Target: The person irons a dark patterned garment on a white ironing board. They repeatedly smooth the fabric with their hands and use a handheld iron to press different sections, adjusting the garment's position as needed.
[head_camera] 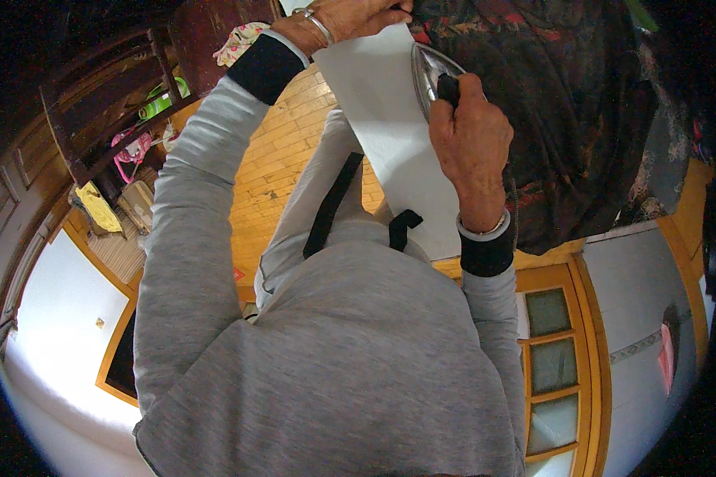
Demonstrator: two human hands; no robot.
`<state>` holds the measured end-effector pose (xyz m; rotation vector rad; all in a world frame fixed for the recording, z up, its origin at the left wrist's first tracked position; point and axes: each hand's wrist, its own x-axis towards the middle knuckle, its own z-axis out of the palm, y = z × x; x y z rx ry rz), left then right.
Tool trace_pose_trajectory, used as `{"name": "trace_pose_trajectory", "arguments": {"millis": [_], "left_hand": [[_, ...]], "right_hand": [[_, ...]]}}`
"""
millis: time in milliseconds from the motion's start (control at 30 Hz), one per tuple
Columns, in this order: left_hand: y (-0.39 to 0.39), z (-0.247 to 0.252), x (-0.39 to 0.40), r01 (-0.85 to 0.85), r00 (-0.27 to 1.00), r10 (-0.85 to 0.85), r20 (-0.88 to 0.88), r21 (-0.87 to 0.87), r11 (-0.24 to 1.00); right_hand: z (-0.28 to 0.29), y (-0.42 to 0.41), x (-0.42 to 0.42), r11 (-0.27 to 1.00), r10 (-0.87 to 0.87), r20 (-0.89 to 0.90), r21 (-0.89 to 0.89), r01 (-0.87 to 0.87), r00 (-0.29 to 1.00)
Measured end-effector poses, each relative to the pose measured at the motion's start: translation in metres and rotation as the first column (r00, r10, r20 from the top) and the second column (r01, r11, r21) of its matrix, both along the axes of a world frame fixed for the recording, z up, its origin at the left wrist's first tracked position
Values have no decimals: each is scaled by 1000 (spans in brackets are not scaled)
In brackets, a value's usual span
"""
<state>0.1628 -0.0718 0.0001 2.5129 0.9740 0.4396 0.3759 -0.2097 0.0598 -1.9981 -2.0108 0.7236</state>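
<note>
My right hand is wrapped around the black handle of a clothes iron. The iron's silver body lies along the right edge of a white piece of cloth, where it meets dark patterned fabric. At the top edge of the view is my left hand, with a bracelet on its wrist. Its curled fingers are by the upper end of the white cloth, and the frame cuts part of them off, so their hold is unclear. The cloth slopes down towards my waist.
A cord runs beside my right wrist. Wooden flooring shows below. At left stands a dark wooden rack with green and pink items near it. A glazed wooden door is at lower right. Flowered cloth lies by my left cuff.
</note>
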Motion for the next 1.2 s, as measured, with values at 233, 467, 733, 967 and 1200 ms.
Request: {"name": "trace_pose_trajectory", "arguments": {"millis": [233, 467, 733, 967, 1200], "left_hand": [[-1, 1, 6, -42, 999, 43, -27, 25, 999], [-2, -1, 11, -53, 996, 57, -68, 65, 996], [-4, 4, 18, -82, 995, 84, -52, 27, 996], [-18, 0, 16, -168, 986, 168, 0, 15, 986], [-58, -9, 18, -390, 892, 331, 307, 154, 908]], "right_hand": [[5, 4, -3, 998, 60, -13, -6, -61, 998], [5, 14, -7, 998, 61, -9, -12, -61, 998], [6, 20, -10, 998, 41, 64, -53, -38, 997], [3, 20, -10, 986, 77, 80, -152, -64, 994], [-6, 16, -7, 974, 101, 86, -213, -81, 991]]}}
